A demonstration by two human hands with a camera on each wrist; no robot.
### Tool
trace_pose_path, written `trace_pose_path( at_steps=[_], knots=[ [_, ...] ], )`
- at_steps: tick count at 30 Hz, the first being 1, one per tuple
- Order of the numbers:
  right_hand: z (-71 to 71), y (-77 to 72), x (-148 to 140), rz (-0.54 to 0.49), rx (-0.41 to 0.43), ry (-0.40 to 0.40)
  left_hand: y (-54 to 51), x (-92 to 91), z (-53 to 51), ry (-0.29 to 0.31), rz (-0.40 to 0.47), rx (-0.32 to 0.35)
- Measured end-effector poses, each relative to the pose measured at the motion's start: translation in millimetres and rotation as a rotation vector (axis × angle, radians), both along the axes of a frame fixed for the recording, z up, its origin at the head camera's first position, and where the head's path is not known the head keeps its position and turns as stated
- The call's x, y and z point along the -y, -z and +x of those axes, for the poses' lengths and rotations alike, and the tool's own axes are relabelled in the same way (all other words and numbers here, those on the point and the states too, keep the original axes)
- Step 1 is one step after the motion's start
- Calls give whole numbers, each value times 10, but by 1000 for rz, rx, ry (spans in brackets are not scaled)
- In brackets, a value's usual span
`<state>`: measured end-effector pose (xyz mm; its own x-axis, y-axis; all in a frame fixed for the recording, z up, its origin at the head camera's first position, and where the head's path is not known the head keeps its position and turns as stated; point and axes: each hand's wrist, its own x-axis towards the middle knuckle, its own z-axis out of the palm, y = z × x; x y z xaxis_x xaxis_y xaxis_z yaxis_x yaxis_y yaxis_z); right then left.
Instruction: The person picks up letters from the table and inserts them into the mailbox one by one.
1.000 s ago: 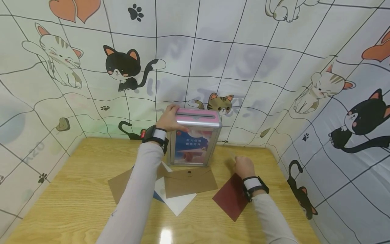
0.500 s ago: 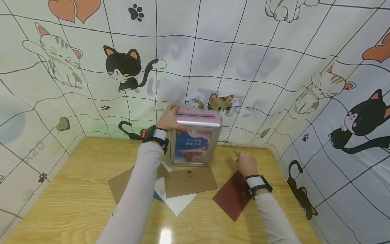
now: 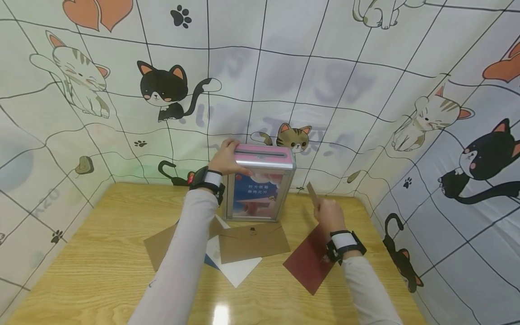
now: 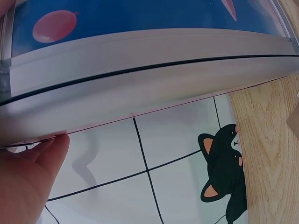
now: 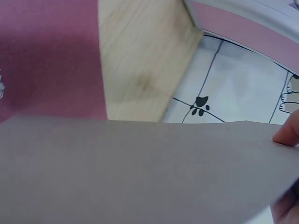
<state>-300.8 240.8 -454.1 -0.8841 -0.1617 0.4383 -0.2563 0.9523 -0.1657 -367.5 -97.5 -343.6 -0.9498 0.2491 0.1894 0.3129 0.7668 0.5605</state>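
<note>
A pink-topped box (image 3: 262, 180) with a slot in its lid and a blue printed front stands upright at the table's back. My left hand (image 3: 226, 158) grips the left end of its top, thumb over the front edge. In the left wrist view, that hand (image 4: 28, 179) meets the edge of the box (image 4: 140, 70). My right hand (image 3: 330, 216), right of the box, pinches a brown envelope (image 3: 312, 193), seen nearly edge-on from the head. The same envelope (image 5: 140, 172) fills the lower right wrist view, with fingertips (image 5: 288, 133) at its right edge.
A dark red envelope (image 3: 307, 266) lies below my right wrist. In front of the box, a brown envelope (image 3: 256, 243) overlaps a white one (image 3: 239, 272); another brown one (image 3: 158, 246) and a blue corner (image 3: 211, 262) lie partly under my left arm. A cat-patterned cloth (image 3: 260, 90) hangs behind.
My right hand has shifted slightly right and upward, and the envelope in it has turned so that more of it shows. The left hand and box stay in place.
</note>
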Motion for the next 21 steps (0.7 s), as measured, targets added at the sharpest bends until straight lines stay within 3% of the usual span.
trace_pose_path(
  at_steps=[21],
  knots=[
    [-21, -211, 38, -142, -160, -36, -9, 2, -2, 1, 5, 0]
  ],
)
